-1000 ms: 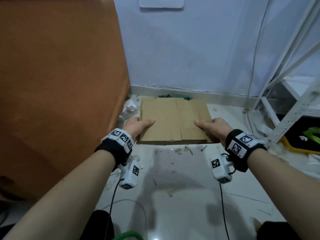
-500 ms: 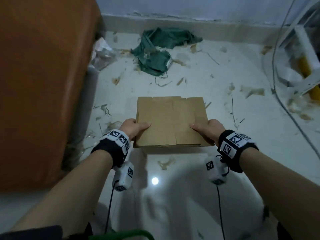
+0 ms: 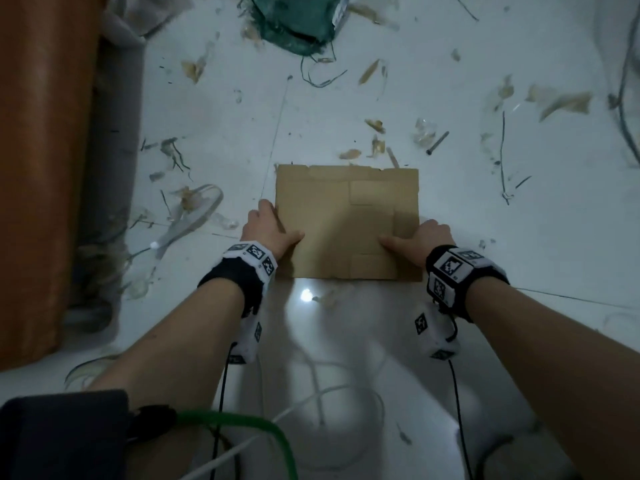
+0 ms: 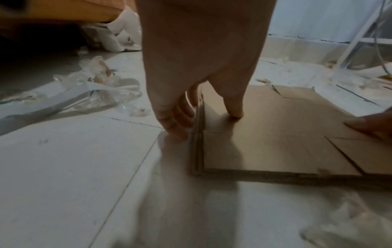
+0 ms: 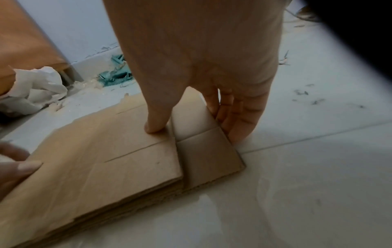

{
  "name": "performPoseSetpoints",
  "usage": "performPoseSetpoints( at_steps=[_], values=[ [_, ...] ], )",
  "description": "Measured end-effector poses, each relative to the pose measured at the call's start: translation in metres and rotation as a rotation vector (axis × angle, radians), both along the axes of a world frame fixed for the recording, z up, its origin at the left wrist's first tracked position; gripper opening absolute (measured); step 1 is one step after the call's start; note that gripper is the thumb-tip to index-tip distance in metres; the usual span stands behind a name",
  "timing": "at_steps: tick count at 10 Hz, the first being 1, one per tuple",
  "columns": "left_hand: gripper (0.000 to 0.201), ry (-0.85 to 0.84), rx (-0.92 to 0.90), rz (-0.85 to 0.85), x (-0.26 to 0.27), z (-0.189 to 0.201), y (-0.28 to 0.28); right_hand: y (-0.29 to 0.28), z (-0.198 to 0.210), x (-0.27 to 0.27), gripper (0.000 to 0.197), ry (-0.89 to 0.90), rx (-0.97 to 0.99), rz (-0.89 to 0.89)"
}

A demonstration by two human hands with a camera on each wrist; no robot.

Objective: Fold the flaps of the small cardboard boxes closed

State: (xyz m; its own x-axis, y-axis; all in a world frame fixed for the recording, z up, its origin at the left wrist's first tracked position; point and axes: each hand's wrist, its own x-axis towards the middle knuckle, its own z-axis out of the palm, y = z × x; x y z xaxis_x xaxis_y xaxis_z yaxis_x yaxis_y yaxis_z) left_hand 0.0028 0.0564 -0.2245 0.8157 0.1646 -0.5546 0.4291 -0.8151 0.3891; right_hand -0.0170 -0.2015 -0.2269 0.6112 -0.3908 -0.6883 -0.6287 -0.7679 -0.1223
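A stack of flattened cardboard boxes [image 3: 348, 221] is laid flat on the white tiled floor [image 3: 346, 358]. Its left edge is pinched by the left hand [image 3: 268, 228], thumb [image 4: 232, 107] pressed on top, fingers [image 4: 174, 119] down along the side. Its right edge is gripped the same way by the right hand [image 3: 420, 239], thumb [image 5: 156, 120] on top. Beyond the stack, paper scraps [image 3: 375, 126] and a nail [image 3: 437, 143] are scattered. Farther beyond it, a green cloth [image 3: 294, 20] is seen.

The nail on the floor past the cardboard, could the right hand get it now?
Probably not yet: the right hand grips the cardboard stack. Bare floor leads to the nail, so letting go first should work.
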Motion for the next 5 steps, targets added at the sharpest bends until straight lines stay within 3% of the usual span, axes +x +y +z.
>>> performPoseSetpoints(
  at_steps=[1,2,3,4,5],
  values=[
    [0.053,-0.029,0.022,-0.049,0.002,-0.003,-0.01,0.006,-0.001,-0.002,0.097,-0.092,-0.063,-0.012],
    [0.021,-0.018,0.079,-0.154,0.001,0.001,-0.017,0.016,0.003,0.001,0.07,-0.078,-0.1,0.137],
    [0.016,0.002,0.081,-0.219,-0.003,0.016,-0.018,0.028,0.011,0.002,0.043,-0.034,-0.055,0.21],
    [0.021,0.023,-0.016,-0.249,-0.003,0.051,-0.017,0.033,0.051,0.002,0.026,0.002,0.027,0.294],
    [0.018,-0.167,-0.231,-0.179,-0.004,0.107,-0.015,0.029,0.109,-0.01,0.029,-0.176,0.14,0.347]
  ],
)
